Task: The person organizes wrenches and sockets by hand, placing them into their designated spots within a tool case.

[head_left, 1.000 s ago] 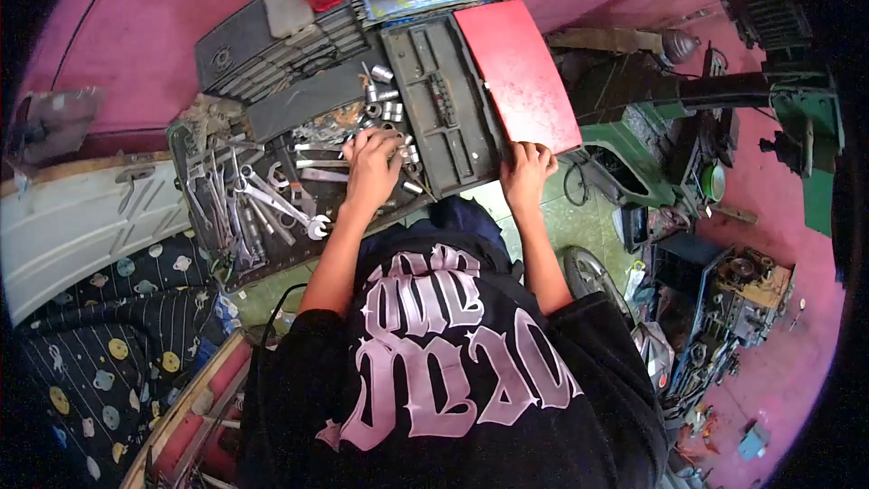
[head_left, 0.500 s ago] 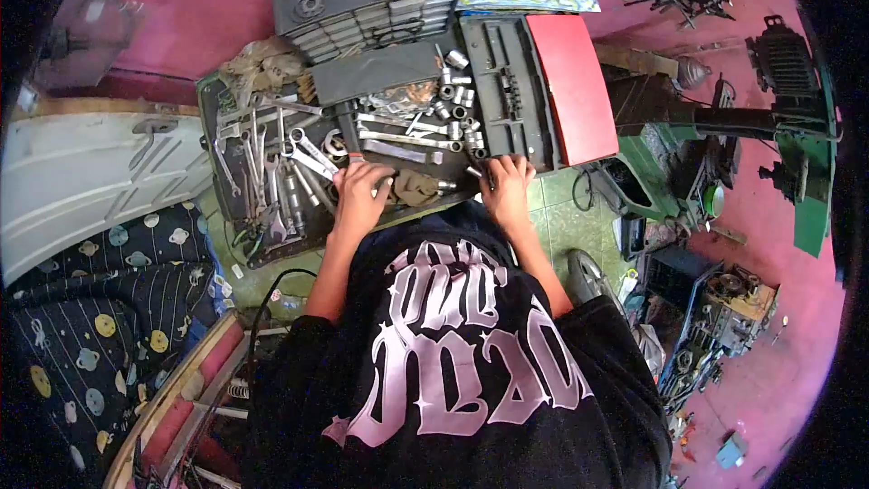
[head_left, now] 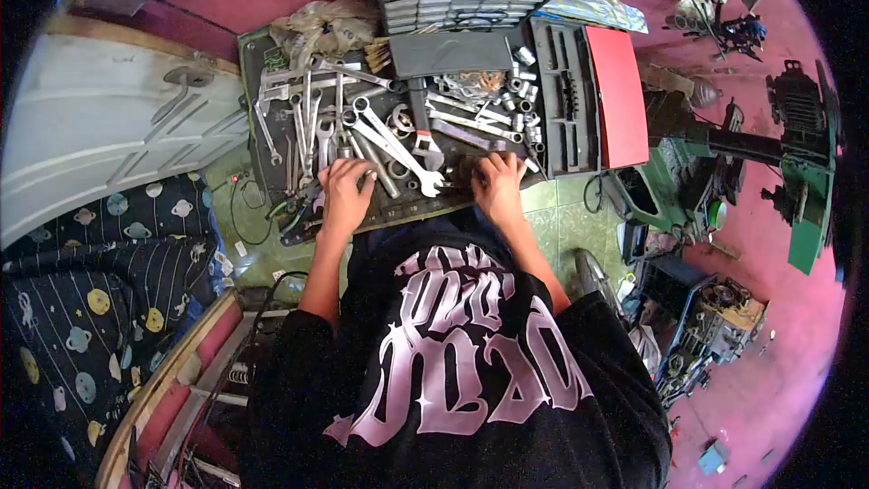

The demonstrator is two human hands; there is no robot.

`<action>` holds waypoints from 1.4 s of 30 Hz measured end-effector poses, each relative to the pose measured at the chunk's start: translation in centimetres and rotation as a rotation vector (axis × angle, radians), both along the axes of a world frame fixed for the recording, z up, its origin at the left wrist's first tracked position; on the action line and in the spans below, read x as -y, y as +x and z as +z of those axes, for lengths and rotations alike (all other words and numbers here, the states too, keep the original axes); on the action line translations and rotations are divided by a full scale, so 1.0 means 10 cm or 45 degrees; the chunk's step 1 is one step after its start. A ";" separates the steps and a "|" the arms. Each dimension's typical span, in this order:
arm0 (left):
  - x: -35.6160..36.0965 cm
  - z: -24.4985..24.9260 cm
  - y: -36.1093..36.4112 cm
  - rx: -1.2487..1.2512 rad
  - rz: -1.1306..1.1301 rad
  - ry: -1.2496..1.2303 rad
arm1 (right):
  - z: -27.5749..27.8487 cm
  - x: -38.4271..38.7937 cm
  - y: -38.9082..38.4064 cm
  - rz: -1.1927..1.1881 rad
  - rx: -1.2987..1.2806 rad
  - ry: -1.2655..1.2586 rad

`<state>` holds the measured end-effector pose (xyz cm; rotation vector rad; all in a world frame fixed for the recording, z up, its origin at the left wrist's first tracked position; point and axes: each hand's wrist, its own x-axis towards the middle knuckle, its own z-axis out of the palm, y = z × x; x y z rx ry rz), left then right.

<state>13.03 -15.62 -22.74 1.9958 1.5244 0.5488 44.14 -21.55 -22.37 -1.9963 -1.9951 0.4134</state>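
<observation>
On my feed, clock taken from the wearer's chest, the left hand (head_left: 347,192) sits at eleven, fingers curled over the tools; I can't tell whether it grips anything. At one, the right hand (head_left: 500,186) bends its fingers beside a dark item (head_left: 466,170); I can't tell its hold either. Between them at twelve lies a long wrench (head_left: 396,142). Past the right hand I see sockets (head_left: 522,95), then a red panel (head_left: 617,95) at one and a drawer cabinet (head_left: 453,14) at twelve.
</observation>
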 end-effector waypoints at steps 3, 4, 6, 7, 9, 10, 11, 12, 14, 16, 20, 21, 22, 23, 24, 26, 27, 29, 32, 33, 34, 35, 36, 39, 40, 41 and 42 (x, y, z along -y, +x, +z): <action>0.06 0.00 -0.18 -0.008 0.051 0.013 | 0.04 -0.02 -0.08 0.064 -0.011 0.015; 0.08 0.00 -0.22 0.020 0.076 0.016 | 0.05 -0.05 -0.08 0.081 -0.006 0.020; 0.12 -0.01 -0.27 0.006 0.120 0.031 | 0.05 -0.13 -0.09 0.138 -0.018 0.120; 0.16 -0.02 -0.29 -0.014 0.143 0.039 | 0.05 -0.18 -0.10 0.164 -0.019 0.124; 0.25 -0.04 -0.29 -0.017 0.188 0.075 | 0.03 -0.27 -0.12 0.198 0.022 0.071; 0.31 -0.04 -0.28 -0.026 0.241 0.061 | 0.02 -0.31 -0.15 0.218 0.014 0.073; 0.35 -0.04 -0.25 -0.037 0.291 0.049 | 0.02 -0.36 -0.18 0.213 0.018 0.056; 0.41 -0.04 -0.22 -0.056 0.326 0.042 | 0.00 -0.40 -0.20 0.206 0.023 0.040; 0.53 -0.01 -0.16 -0.053 0.345 0.019 | -0.03 -0.48 -0.22 0.216 -0.031 0.049; 0.62 0.00 -0.13 -0.068 0.317 0.019 | -0.04 -0.53 -0.21 0.219 -0.080 0.039; 0.68 0.05 -0.08 -0.141 0.312 -0.043 | -0.10 -0.55 -0.03 0.229 -0.117 0.025; 0.67 0.06 -0.05 -0.157 0.316 -0.034 | -0.10 -0.55 0.04 0.159 -0.070 0.049; 0.66 0.07 -0.02 -0.171 0.319 -0.024 | -0.10 -0.55 0.13 0.089 -0.020 0.075; 0.65 0.08 0.02 -0.175 0.313 -0.025 | -0.09 -0.53 0.22 0.011 -0.017 0.061; 0.65 0.10 0.06 -0.192 0.308 -0.036 | -0.10 -0.51 0.34 -0.031 0.011 0.019; 0.63 0.11 0.13 -0.226 0.292 -0.034 | -0.20 -0.46 0.59 -0.073 0.099 0.038; 0.63 0.12 0.16 -0.234 0.293 -0.042 | -0.18 -0.43 0.69 -0.077 0.077 0.017; 0.59 0.12 0.19 -0.292 0.250 -0.033 | -0.17 -0.37 0.81 -0.046 0.082 -0.094; 0.49 0.12 0.21 -0.325 0.265 -0.045 | -0.18 -0.30 0.94 0.174 0.021 -0.202; 0.45 0.12 0.22 -0.333 0.265 -0.056 | -0.19 -0.27 0.93 0.176 0.013 -0.213; 0.40 0.13 0.23 -0.347 0.291 -0.046 | -0.20 -0.24 0.90 0.215 0.000 -0.175; 0.33 0.13 0.24 -0.361 0.318 -0.032 | -0.20 -0.23 0.87 0.255 -0.013 -0.132; 0.27 0.15 0.26 -0.361 0.336 -0.006 | -0.14 -0.24 0.83 0.263 -0.013 -0.215; 0.07 0.18 0.30 -0.397 0.394 0.046 | -0.09 -0.18 0.70 0.327 -0.029 -0.269; -0.01 0.17 0.30 -0.413 0.383 0.104 | -0.11 -0.16 0.68 0.374 0.040 -0.268; -0.07 0.14 0.33 -0.410 0.375 0.102 | -0.13 -0.14 0.64 0.365 0.043 -0.272; -0.13 0.13 0.36 -0.423 0.412 0.090 | -0.16 -0.13 0.60 0.385 0.103 -0.273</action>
